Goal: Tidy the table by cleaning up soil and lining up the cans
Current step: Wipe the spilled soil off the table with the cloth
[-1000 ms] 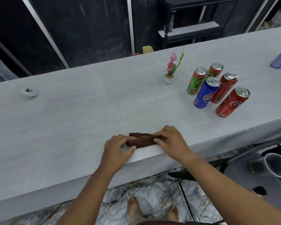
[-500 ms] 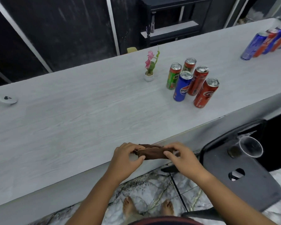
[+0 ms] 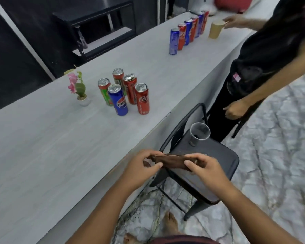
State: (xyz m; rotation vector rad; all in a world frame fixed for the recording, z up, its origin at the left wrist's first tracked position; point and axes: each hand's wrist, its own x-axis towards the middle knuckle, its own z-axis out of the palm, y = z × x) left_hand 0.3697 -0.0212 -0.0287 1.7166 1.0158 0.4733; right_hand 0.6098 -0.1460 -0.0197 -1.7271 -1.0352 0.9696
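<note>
I hold a folded brown cloth [image 3: 173, 162] between both hands, off the table's front edge and above a black chair. My left hand [image 3: 139, 167] pinches its left end and my right hand [image 3: 207, 170] grips its right end. On the grey table [image 3: 42, 147] stands a loose cluster of several cans: a blue Pepsi can [image 3: 119, 100], a red cola can [image 3: 142, 99], a second red can [image 3: 130, 88], a green can [image 3: 105, 91] and one behind [image 3: 118, 76]. Dark soil specks [image 3: 137, 211] lie on the floor under the table edge.
A black chair [image 3: 209, 171] with a clear plastic cup [image 3: 199, 135] on its seat stands right of my hands. A small potted pink flower [image 3: 80, 93] sits left of the cans. Farther along, another person [image 3: 264, 55] stands by a row of cans [image 3: 187, 32] and a tan cup [image 3: 215, 29].
Both hands lifted the brown cloth off the table's front edge and carried it right, over the chair. My view swung right, bringing the other person and the far row of cans into sight.
</note>
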